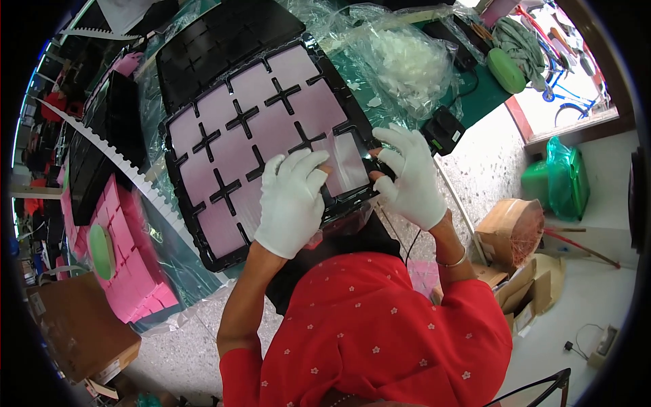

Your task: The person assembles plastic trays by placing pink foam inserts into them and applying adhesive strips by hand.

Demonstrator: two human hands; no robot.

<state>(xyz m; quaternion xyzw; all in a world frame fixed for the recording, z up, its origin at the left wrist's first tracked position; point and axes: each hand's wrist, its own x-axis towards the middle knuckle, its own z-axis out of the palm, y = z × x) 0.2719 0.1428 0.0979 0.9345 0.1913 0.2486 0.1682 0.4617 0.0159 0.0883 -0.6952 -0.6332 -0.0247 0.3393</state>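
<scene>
A black tray (183,218) with cross-shaped dividers lies tilted on the bench before me, its compartments filled with pale pink sheets (234,173). At the near right compartment, a shiny, lighter sheet (347,159) catches the light. My left hand (291,200), in a white glove with bare fingertips showing, rests over the near middle of the tray. Its fingers are bent, with the thumb close to the forefinger beside the shiny sheet; what they pinch is hidden. My right hand (410,178), gloved likewise, curls its thumb and fingers about the tray's right rim.
Another black tray (224,44) adjoins the far side. A clear bag of white scraps (410,64), a black adapter (444,130) and a green oval object (506,70) sit at right. Pink sheets (125,261) and a white serrated strip (115,152) lie left. Cardboard boxes (508,227) stand on the floor.
</scene>
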